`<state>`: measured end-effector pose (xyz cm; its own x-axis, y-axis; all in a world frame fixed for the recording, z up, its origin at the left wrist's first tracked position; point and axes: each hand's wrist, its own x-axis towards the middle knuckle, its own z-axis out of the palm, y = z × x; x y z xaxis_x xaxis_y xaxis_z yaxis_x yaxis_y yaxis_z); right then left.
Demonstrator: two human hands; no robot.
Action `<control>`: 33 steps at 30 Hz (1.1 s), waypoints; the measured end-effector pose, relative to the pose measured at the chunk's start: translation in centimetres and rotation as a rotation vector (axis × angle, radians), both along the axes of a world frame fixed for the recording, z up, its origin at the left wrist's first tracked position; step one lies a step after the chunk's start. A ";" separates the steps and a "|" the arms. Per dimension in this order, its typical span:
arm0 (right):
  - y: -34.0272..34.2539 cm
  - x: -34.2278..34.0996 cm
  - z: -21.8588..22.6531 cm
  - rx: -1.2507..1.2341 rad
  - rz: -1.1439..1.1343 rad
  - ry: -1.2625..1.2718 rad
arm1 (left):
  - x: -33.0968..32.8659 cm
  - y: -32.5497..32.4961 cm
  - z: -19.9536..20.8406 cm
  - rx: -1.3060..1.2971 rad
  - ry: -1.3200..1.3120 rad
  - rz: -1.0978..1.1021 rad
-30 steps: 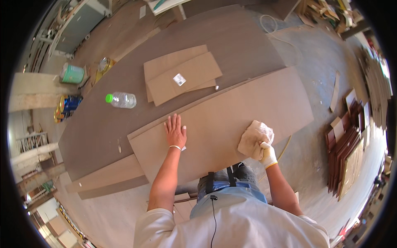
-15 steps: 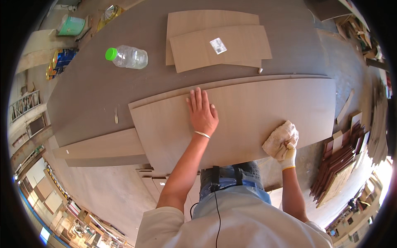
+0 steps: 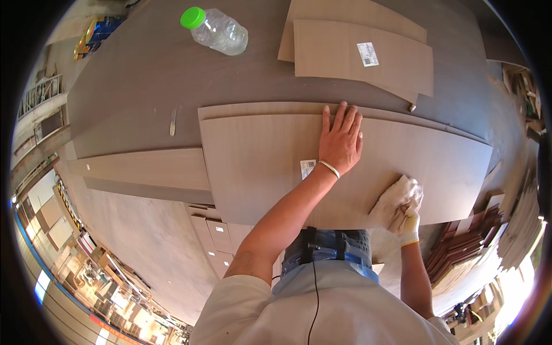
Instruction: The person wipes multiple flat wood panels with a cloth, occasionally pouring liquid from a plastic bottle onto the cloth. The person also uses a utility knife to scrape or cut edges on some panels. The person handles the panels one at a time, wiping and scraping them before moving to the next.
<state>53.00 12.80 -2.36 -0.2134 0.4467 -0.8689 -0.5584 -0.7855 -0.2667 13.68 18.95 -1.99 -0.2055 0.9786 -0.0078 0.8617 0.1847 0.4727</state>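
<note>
A long wood-grain panel (image 3: 259, 155) lies in front of me, with a second panel (image 3: 253, 108) showing along its far edge under it. My left hand (image 3: 341, 142) rests flat on the upper panel near that far edge, fingers stretched out and holding nothing. A white label (image 3: 308, 168) sits on the panel beside my left wrist. My right hand (image 3: 407, 221), in a pale knit glove, is closed on a bunched, off-white cloth (image 3: 397, 196). The cloth touches the panel's near right part. Its grip is partly hidden by the folds.
Two smaller panels, the upper one (image 3: 339, 52) labelled, lie at the far side of the dark table (image 3: 132, 115). A clear bottle (image 3: 221, 33) with a green cap lies at the far left. A narrow strip (image 3: 144, 167) lies left; stacked boards (image 3: 460, 247) stand at right.
The view has shifted, so the panels and bottle appear elsewhere in it. My left hand lies farther right on the panel, and the label by its wrist now shows. The right hand keeps the cloth.
</note>
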 end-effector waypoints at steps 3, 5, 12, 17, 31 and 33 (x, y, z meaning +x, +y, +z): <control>-2.0 0.0 -0.7 -0.093 0.056 -0.092 | -0.4 -0.7 0.1 0.001 0.011 -0.023; -3.5 0.7 -1.5 -0.035 0.140 0.074 | -0.4 -0.5 0.1 -0.004 -0.002 -0.027; -3.8 -0.3 0.1 -0.071 0.092 0.099 | -3.7 -2.8 0.9 -0.071 -0.080 -0.008; -0.5 -8.0 5.4 -0.110 0.031 -0.067 | -21.1 -8.3 -2.1 0.006 0.189 0.751; 10.5 -17.0 8.7 0.214 -0.096 0.137 | -28.0 10.3 6.1 0.074 -0.138 0.451; 11.6 -18.4 8.9 0.258 -0.044 0.213 | -23.4 9.0 9.0 0.120 0.350 -0.072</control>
<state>34.62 24.43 6.50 -0.3536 0.6587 -0.6641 -0.6549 -0.6813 -0.3270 -9.74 27.91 7.02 -0.1063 0.9803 0.1665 0.9836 0.0791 0.1620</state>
